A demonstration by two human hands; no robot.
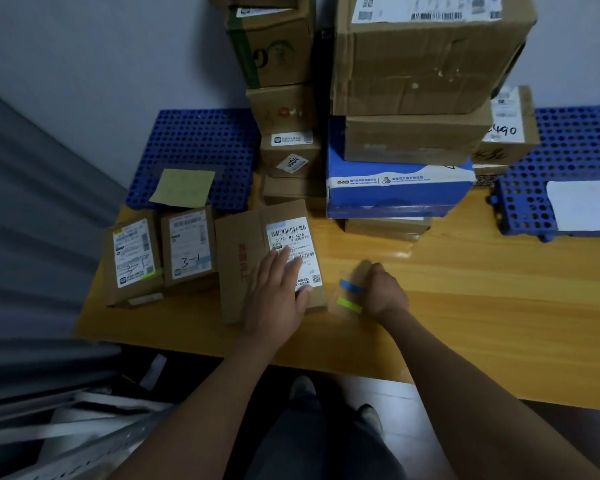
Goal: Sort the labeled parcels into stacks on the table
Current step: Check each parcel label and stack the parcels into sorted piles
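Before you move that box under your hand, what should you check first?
1. Left hand lies flat on the parcel: ok.
2. Label faces up: ok, though that hand covers part of it.
3. Right hand holds the sticker sheet: ok.
4. Bare table to the right for sliding it: ok.
5. Which stack this parcel belongs in: cannot tell.

Lower part of the label [288, 233] on the flat parcel [239, 265] is covered by the left hand [278, 296]. Right of that parcel, the fingers [363, 267] of the right hand [383, 289] are blurred and curled from view; any grip on the clear sheet [343, 294] cannot be told. Behind the parcel, the big top box [426, 53] is cut by the upper edge. Label fine print is unreadable.
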